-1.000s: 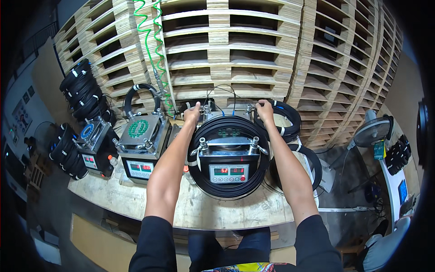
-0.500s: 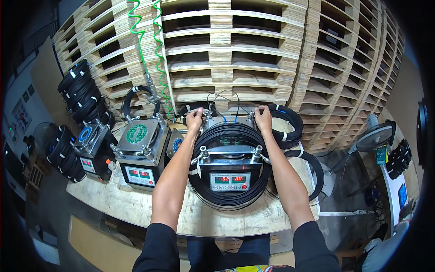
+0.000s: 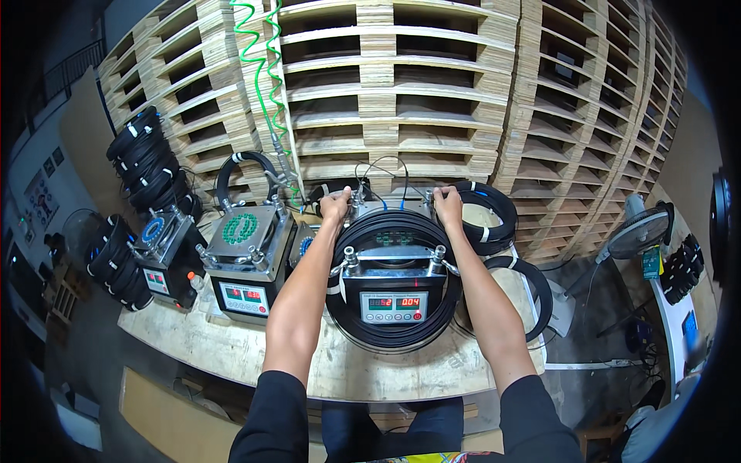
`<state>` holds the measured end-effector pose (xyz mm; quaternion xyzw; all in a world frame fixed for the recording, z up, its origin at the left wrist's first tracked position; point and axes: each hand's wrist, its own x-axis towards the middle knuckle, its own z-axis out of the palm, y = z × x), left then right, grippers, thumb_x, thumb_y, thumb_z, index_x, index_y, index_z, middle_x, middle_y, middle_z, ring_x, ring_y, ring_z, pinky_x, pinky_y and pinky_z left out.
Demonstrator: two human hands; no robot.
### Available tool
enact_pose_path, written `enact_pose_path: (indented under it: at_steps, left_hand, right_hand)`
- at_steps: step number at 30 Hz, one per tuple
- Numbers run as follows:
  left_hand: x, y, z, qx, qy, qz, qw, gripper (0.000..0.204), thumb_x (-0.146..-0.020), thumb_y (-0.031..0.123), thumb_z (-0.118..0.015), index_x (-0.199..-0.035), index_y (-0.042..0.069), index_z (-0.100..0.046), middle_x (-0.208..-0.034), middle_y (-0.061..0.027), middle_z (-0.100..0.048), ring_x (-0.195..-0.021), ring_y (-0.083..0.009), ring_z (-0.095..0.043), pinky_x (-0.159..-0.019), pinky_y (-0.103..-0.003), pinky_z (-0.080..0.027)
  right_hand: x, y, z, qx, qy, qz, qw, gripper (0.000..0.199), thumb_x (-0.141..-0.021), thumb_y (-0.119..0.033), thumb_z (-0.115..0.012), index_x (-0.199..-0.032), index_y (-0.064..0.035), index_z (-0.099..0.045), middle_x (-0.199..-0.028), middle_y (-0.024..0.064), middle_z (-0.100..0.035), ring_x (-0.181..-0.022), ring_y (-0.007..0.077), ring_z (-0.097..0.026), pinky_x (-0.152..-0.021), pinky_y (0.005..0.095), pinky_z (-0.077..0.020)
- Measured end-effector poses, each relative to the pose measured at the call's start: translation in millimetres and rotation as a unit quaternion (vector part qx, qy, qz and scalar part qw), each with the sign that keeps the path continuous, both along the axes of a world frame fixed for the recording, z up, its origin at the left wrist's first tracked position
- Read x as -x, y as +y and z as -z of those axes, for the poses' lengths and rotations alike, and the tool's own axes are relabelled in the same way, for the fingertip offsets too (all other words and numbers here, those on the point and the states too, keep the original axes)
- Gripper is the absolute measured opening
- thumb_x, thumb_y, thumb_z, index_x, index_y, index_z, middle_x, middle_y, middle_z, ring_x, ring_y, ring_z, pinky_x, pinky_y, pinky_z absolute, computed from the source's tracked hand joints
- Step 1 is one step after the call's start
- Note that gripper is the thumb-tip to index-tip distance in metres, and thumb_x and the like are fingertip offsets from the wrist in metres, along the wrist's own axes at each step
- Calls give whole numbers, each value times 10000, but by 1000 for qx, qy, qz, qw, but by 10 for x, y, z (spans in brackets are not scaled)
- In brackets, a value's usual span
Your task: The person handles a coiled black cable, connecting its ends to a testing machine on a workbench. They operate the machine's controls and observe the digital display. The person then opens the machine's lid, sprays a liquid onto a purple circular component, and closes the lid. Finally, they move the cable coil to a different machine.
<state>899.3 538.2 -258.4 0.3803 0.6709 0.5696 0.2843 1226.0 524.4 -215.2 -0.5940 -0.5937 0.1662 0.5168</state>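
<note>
A: So, how's the grip?
B: Left hand (image 3: 335,205) and right hand (image 3: 448,207) are at the rear clamp posts (image 3: 430,197) of the polishing machine (image 3: 394,296) — whether clamped on them, I cannot tell.
A: And the machine?
B: On the wooden workbench (image 3: 455,376), black cable coil (image 3: 397,338) looped around its front

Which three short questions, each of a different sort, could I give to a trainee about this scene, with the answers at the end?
1. What loops around the display of the machine at the centre of the view?
A. a yellow chain
B. a coil of black cable
C. a white towel

2. True or false: the coiled hoses hanging over the table are red.

3. Complete: the left hand and right hand are both at the ____ (near / far) side of that machine.

Key: 1. B; 2. False, they are green; 3. far.
</note>
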Motion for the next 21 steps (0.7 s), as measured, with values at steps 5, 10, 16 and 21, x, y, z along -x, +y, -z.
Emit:
enact_pose_path:
  at_steps: [5,10,16,21]
  left_hand:
    - [116,1,105,-84,-74,40,993,377,-906,402,-791,-930,27,-810,-783,-66,-747,-684,-135,-648,-672,-310,-518]
    - [-239,-351,-234,-201,85,-127,968,201,-876,206,-771,-963,25,-760,-813,-105,-748,-726,-187,-688,-717,-356,-539]
    - [-472,-1067,-1123,-233,68,3,970,145,-973,111,-649,-1039,13,-732,-762,-49,-706,-656,-100,-622,-619,-297,-501]
    - [-510,-1749,-1512,-244,60,48,967,200,-1046,187,-594,-1144,29,-670,-713,-31,-646,-545,-64,-573,-470,-218,-429]
  right_hand:
    - [73,-71,-67,11,9,-17,1000,354,-961,-349,-656,-1130,-39,-633,-1061,279,-712,-1059,468,-669,-910,519,-521]
    - [8,-198,-92,-23,1,46,999,317,-971,-318,-643,-1121,-43,-596,-1107,293,-644,-1067,491,-628,-893,531,-510]
    - [-25,-309,-291,-111,70,-70,989,313,-1016,-312,-596,-1047,-8,-665,-864,206,-706,-835,420,-687,-746,490,-521]
    - [-1,-621,-615,-27,46,-189,980,453,-1069,-361,-492,-955,3,-735,-658,153,-680,-658,283,-706,-634,391,-512]
